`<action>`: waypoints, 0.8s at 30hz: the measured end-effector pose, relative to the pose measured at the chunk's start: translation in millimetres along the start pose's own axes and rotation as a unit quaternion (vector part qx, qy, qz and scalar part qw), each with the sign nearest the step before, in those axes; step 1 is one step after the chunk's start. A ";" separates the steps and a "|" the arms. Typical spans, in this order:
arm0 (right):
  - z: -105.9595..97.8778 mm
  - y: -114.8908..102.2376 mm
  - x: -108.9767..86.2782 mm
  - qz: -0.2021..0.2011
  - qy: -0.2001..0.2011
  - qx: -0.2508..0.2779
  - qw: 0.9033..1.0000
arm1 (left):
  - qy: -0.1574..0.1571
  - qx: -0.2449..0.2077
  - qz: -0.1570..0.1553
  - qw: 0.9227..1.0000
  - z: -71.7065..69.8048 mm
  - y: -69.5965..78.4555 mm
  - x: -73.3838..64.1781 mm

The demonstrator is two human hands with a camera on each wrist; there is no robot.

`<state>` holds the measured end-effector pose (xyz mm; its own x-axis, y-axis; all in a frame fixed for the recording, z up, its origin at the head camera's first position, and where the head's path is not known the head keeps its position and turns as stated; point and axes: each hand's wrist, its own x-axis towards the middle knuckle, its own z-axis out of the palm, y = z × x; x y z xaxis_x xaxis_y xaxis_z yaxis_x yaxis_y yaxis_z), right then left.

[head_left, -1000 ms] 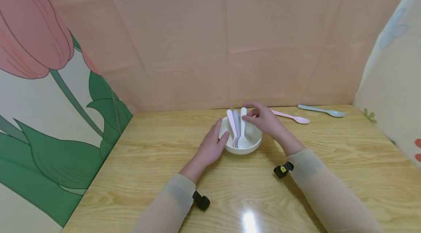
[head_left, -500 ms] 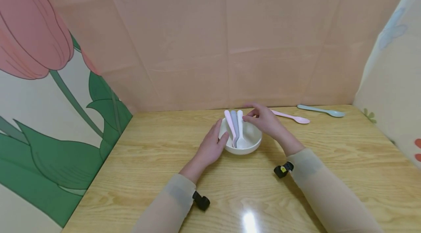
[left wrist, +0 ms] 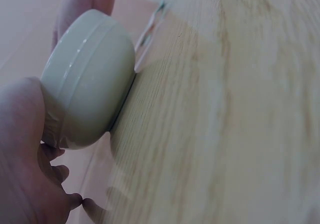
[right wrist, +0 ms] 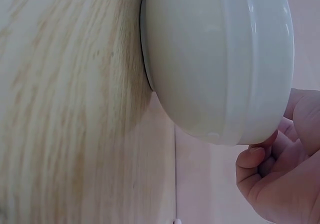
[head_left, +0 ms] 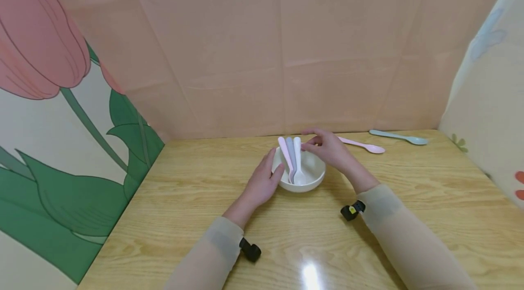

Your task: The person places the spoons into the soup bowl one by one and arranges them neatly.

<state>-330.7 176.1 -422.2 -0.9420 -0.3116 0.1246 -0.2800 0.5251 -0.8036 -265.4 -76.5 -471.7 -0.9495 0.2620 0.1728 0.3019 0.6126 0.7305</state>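
A white bowl [head_left: 309, 183] stands on the table. Leaning inside it are a pink-handled utensil [head_left: 285, 151], a grey-lilac one [head_left: 290, 151] and a white spoon [head_left: 298, 155], handles against the far rim. The heads of the pink and grey ones are hard to tell apart. My left hand [head_left: 264, 180] holds the bowl's left side, thumb near the rim, as the left wrist view shows at the bowl's wall [left wrist: 90, 79]. At the far right rim is my right hand [head_left: 329, 151], fingers loosely bent, thumb tip close beside the white spoon's handle.
On the wooden table [head_left: 196, 190], a pink spoon [head_left: 370, 148] lies right of the bowl, its handle partly behind my right hand. A light blue spoon [head_left: 409, 139] lies farther right. A pinkish backdrop [head_left: 229, 76] rises behind the table's far edge.
The white spoon's handle has dropped lower and shifted left, away from my right fingertips. The pink and grey handles have shifted slightly left too. Both hands have stayed nearly still.
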 end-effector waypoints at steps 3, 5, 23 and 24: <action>-0.2 0.0 -0.5 0.003 0.000 0.000 1.000 | 0.004 0.005 0.010 1.000 0.2 -0.2 0.2; -0.5 0.2 -0.5 0.003 0.003 -0.002 1.000 | 0.006 0.010 0.014 1.000 0.4 -0.4 0.4; -23.9 6.3 -0.9 -0.008 0.085 -0.013 0.996 | 0.005 0.001 0.005 1.000 -0.5 1.4 -0.4; -25.6 7.5 -1.9 -0.006 0.085 -0.008 0.996 | 0.005 0.001 0.005 1.000 -0.4 1.6 -0.5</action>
<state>-335.8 200.9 -413.6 -0.9557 -0.1803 0.2327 -0.2938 0.5349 -0.7922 -264.5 -75.9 -470.3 -0.9469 0.2612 0.1874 0.3125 0.6111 0.7273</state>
